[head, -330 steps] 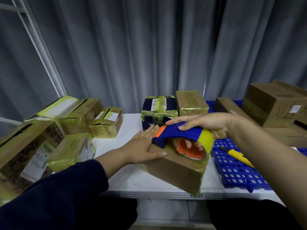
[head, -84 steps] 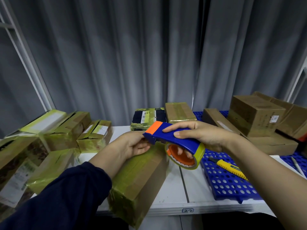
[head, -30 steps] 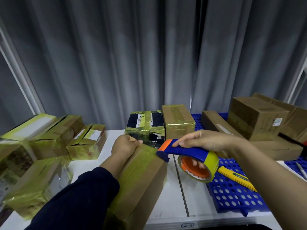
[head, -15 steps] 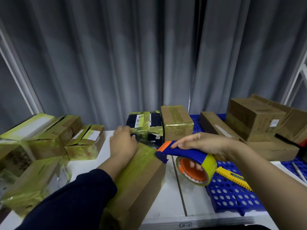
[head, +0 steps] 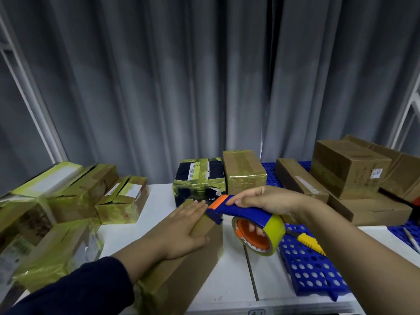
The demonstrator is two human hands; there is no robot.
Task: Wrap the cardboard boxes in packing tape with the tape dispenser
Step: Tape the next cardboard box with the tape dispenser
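We press our flat left hand on the cardboard box; right hand, fingers clamped on the tape dispenser, likely lays another strip next.

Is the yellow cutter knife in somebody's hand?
No, the yellow utility knife lies on the blue perforated mat, beside the tape dispenser that the right hand grips.

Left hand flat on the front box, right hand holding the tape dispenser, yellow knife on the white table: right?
One slip: in the head view the yellow knife lies on the blue perforated panel, not the white table. Left hand flat on the front box and right hand holding the tape dispenser both hold.
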